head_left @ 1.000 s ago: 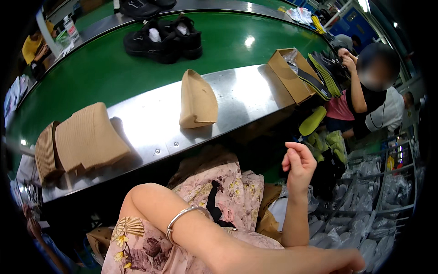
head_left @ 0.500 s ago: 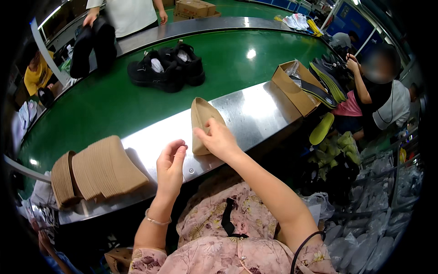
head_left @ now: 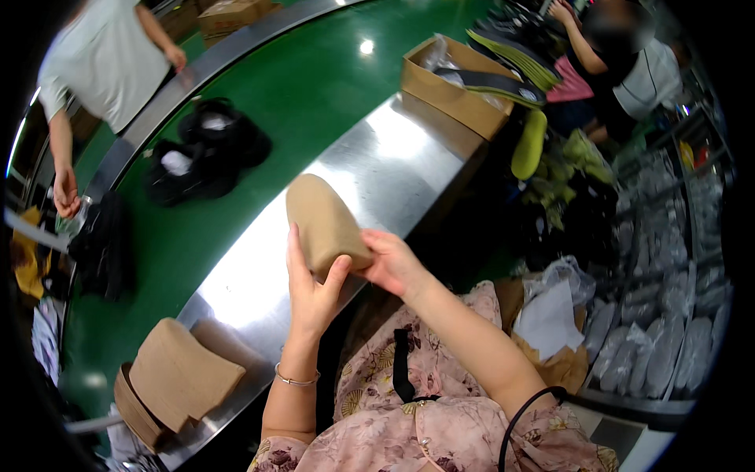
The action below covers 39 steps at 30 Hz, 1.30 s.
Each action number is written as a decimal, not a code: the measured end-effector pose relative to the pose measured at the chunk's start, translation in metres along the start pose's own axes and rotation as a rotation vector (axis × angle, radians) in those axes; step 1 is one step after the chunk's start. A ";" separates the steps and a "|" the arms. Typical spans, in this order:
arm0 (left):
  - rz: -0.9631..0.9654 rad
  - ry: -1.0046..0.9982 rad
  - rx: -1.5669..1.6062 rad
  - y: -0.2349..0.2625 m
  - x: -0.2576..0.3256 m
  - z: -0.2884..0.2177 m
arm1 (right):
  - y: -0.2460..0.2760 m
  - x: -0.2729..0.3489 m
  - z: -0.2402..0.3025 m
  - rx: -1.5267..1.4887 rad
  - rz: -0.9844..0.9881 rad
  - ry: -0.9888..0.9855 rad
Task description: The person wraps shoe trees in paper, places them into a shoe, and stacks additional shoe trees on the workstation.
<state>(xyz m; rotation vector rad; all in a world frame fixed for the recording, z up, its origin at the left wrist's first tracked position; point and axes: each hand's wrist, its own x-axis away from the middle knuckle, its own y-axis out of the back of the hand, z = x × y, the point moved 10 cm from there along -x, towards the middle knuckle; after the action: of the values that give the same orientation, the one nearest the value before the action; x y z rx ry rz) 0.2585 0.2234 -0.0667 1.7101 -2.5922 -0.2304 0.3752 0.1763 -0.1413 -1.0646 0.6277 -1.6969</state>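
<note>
A brown cardboard form, rounded at its far end and shaped like a shoe insert, is held just over the metal ledge with its smooth curved side up. My left hand grips its near left side, thumb across the near end and fingers along the edge. From the right, my right hand holds the near right corner; some of its fingertips are hidden behind the cardboard. A stack of similar brown cardboard pieces rests on the ledge to the left, several nested together.
The metal ledge borders a green surface bearing black shoes with white stuffing. More black shoes lie by a co-worker's hand. Right stand a cardboard box with insoles and a rack of bagged items.
My left hand has come onto the cardboard form, which has been turned from its hollow side to its smooth side. The view has swung right. The co-worker's hand has let go of the black shoes.
</note>
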 end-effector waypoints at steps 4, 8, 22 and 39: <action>0.016 -0.123 -0.391 -0.008 -0.002 0.010 | 0.027 0.010 0.015 0.642 -0.205 0.049; -0.103 -0.030 -0.524 0.026 -0.004 0.022 | 0.063 0.094 0.161 0.855 -0.495 0.726; 0.559 -0.406 -0.631 -0.210 0.056 0.024 | 0.372 0.244 0.114 1.042 -1.118 0.402; 1.468 0.169 -1.803 -0.221 -0.092 0.714 | 0.396 0.322 0.046 1.189 -1.344 0.270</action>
<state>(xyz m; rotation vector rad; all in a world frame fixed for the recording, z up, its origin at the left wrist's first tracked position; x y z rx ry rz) 0.4219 0.2993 -0.7980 -0.6552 -1.4361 -1.3973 0.5638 -0.2650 -0.3207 -0.2464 -1.1877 -2.6918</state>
